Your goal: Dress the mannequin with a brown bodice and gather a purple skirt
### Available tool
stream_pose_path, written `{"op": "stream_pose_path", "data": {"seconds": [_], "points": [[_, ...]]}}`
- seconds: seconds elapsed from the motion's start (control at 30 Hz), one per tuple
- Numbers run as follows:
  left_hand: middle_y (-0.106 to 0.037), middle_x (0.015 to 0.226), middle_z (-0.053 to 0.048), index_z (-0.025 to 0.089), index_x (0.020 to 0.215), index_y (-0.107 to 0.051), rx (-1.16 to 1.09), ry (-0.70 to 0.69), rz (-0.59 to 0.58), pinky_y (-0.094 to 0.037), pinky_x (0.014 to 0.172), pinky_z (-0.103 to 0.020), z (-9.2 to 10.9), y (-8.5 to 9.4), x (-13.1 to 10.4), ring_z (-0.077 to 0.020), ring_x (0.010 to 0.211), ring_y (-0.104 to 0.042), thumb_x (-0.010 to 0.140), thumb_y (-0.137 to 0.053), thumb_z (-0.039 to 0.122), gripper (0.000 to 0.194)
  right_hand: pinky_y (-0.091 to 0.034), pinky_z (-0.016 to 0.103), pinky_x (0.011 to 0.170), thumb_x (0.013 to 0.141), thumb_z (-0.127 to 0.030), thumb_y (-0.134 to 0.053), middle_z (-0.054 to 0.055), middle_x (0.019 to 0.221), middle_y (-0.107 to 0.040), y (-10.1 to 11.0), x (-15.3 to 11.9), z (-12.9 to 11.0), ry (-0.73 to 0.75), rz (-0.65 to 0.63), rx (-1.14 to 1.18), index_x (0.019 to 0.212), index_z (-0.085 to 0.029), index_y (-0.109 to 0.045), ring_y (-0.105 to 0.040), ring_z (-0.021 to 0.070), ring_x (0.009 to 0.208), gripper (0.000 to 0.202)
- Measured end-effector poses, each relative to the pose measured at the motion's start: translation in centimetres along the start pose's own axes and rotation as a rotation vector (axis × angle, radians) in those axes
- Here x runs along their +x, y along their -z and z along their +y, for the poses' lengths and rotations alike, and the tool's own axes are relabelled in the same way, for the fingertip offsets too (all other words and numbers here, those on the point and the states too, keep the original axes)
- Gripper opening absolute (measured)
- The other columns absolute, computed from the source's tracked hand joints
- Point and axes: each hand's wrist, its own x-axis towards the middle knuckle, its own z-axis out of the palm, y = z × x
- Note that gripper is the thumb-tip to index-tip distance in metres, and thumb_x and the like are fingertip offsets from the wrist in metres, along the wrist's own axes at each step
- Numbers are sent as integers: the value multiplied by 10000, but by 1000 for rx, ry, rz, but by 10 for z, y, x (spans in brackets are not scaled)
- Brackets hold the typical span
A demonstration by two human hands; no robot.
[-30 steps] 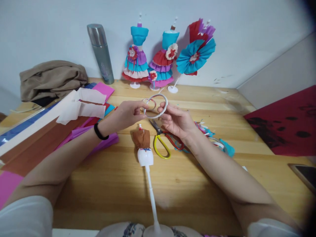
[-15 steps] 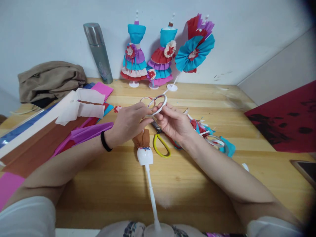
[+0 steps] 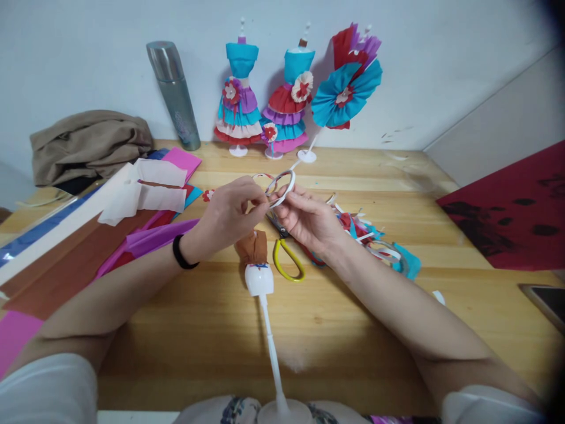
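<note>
A thin white roll of tape [image 3: 290,187] is held up over the middle of the table by my right hand [image 3: 311,221], thumb on one side and fingers beneath. My left hand [image 3: 227,215] meets it from the left, thumb and forefinger pinched together at the roll's edge. Whatever lies between those fingertips is too small to make out. Below my hands a small white dress form [image 3: 259,281] with brown crepe paper [image 3: 253,247] on it leans away from me on its stand. Scissors with a yellow handle [image 3: 276,259] lie beside it, blades partly hidden by my right hand.
Coloured paper sheets [image 3: 66,253] and a brown cloth [image 3: 92,144] lie at left, near a flask [image 3: 174,97]. Several dressed paper mannequins [image 3: 241,112] line the wall. Paper scraps [image 3: 362,227] and another tape roll [image 3: 399,259] lie right of my hands.
My left hand has turned, and its thumb and forefinger, apart before, are now pinched together at the tape roll. My right hand keeps the roll in nearly the same place.
</note>
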Motion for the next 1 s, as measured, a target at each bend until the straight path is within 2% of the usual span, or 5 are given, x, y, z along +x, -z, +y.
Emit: {"op": "stream_pose_path", "data": {"seconds": [0.27,0.7,0.87,0.93,1.0], "points": [[-651,670,-23,151,683,-558,-523,354,-202,-529,622,-238,-7,-6,2,-127,641,-642,784,-602,265,159,-531,115,539,802,-138,-634,15,791,-688,2,2,0,-59,44,28,833,-154,-631,-598,49,568,35],[-670,627,-20,148,655,-610,-223,282,-99,-468,569,-227,-4,4,4,-129,623,-612,778,-605,218,142,-535,191,553,724,-285,-629,59,888,-710,0,1,-11,-96,-14,-58,860,-157,-663,-686,135,724,190],[-686,608,-29,130,662,-615,-305,380,12,-490,583,-228,-7,11,11,-124,587,-628,751,-632,196,112,-439,242,525,742,-334,-657,36,655,-642,21,1,-31,-128,14,-993,731,-170,-609,-579,138,571,171],[-689,610,-29,131,654,-603,-355,440,30,-507,605,-229,-9,13,15,-124,598,-643,747,-633,173,107,-350,252,510,744,-329,-686,29,611,-620,27,-3,-36,-144,-113,-1502,666,-176,-601,-514,130,539,191],[-693,621,-36,133,645,-593,-407,501,23,-525,633,-242,-11,14,18,-131,617,-661,752,-634,160,118,-281,266,500,728,-313,-717,18,567,-598,28,-7,-36,-197,-199,-1695,651,-185,-595,-470,126,501,193]]}}
